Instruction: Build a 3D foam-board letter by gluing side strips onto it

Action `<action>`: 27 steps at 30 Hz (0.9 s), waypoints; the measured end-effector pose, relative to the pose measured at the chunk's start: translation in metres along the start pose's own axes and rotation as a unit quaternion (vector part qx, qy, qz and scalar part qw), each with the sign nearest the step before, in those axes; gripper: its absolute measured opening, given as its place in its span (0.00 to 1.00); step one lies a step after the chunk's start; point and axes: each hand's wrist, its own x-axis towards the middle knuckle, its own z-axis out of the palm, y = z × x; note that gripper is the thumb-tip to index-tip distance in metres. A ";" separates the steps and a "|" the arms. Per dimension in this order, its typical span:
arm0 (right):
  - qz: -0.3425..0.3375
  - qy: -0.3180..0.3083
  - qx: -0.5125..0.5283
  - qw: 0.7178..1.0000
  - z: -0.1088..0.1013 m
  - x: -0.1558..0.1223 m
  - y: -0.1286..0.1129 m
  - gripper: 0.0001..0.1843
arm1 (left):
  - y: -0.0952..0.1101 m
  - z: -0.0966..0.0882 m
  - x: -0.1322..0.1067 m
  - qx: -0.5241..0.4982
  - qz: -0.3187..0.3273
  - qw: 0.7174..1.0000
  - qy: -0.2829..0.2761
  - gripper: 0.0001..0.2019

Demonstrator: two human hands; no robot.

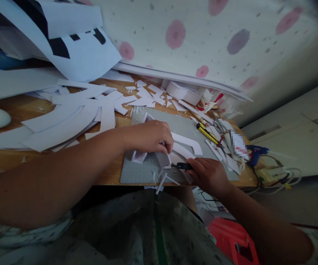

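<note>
My left hand (159, 138) is closed, its thumb and fingers pinching the upper end of a small white foam board piece (163, 161) that stands tilted on the grey cutting mat (135, 175). My right hand (210, 175) grips a black-handled craft knife (184, 166), its tip at the right edge of that piece. Behind my hands lies a curved white strip (190, 143) on the mat. Another bent white piece (139, 157) stands left of my fingers. Thin white offcuts (163, 180) lie at the mat's front edge. My left fingertips are partly hidden.
Curved foam board sheets (67, 117) and scraps cover the wooden table's left and back. A yellow box cutter (207, 133) lies on the mat's right side. Beyond it is a blue glue gun (256, 154) with cables. A red plastic stool (232, 239) stands below at right.
</note>
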 end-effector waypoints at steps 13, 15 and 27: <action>-0.020 -0.023 -0.016 0.999 0.006 0.001 0.000 0.17 | -0.001 0.000 0.000 -0.004 -0.004 1.000 -0.005 0.06; -0.019 -0.033 -0.019 0.999 0.006 0.002 0.001 0.18 | 0.000 0.000 0.000 -0.002 -0.006 1.000 -0.005 0.06; -0.028 -0.101 -0.023 0.994 0.001 0.010 0.003 0.17 | -0.002 0.002 0.000 -0.005 -0.004 1.000 0.007 0.06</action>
